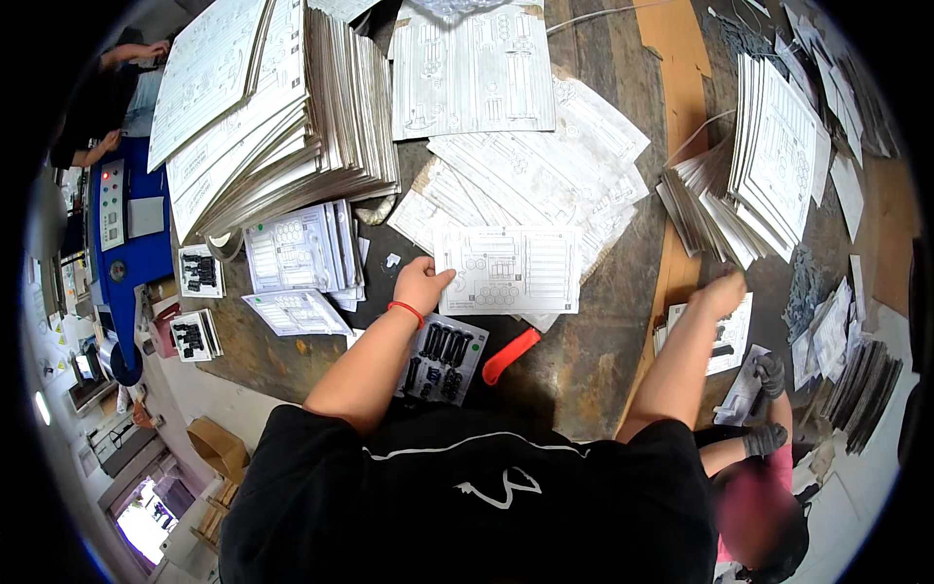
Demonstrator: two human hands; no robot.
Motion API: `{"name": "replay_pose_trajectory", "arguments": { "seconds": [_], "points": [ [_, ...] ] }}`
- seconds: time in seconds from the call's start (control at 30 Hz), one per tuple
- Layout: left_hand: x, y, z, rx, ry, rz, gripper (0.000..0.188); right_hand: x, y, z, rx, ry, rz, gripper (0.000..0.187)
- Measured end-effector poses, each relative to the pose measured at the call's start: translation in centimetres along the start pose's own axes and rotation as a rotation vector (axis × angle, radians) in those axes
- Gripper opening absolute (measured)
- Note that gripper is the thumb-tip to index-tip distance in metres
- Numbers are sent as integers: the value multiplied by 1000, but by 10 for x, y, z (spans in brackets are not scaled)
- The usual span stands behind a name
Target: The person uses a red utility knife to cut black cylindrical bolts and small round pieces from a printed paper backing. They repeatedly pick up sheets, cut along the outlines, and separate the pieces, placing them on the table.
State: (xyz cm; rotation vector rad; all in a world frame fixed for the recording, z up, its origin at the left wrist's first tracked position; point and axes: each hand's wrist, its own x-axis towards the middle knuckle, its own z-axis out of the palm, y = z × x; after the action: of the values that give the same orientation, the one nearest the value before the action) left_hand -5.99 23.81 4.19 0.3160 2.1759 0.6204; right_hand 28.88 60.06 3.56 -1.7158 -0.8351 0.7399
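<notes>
My left hand (425, 287), with a red band at the wrist, pinches the left edge of a white printed card (510, 271). That card lies over a loose spread of similar sheets. Below it, close to my body, is a blister pack (446, 362) with dark bolt-like parts. A red-handled tool (511, 356) lies to its right, its kind unclear. Reaching far right, my right hand (720, 294) is over a small pile of cards with dark parts (728, 341). Its fingers are blurred and partly hidden, so I cannot tell whether they hold anything.
Tall stacks of printed cards (350, 107) fill the back left, and another leaning stack (778, 161) stands at the right. Several clear-covered packs (297, 255) lie left of my hand. A co-worker's gloved hands (767, 409) are at lower right; another person's arms (102, 146) show upper left.
</notes>
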Motion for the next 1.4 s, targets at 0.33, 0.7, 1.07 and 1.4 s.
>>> {"name": "replay_pose_trajectory", "arguments": {
  "seconds": [0.33,0.7,1.07,1.4],
  "points": [
    [17,68,-31,-604,-114,194,33,-158,-65,70,-382,-1126,-619,48],
    [0,1,-9,-806,-11,-338,55,-102,-39,103,177,-975,193,31],
    [7,42,40,-1371,-21,-356,54,-114,-51,204,-998,-835,-490,58],
    [32,21,54,-1316,-217,-350,50,-119,2,74,-516,-1208,54,33]
  ]
}}
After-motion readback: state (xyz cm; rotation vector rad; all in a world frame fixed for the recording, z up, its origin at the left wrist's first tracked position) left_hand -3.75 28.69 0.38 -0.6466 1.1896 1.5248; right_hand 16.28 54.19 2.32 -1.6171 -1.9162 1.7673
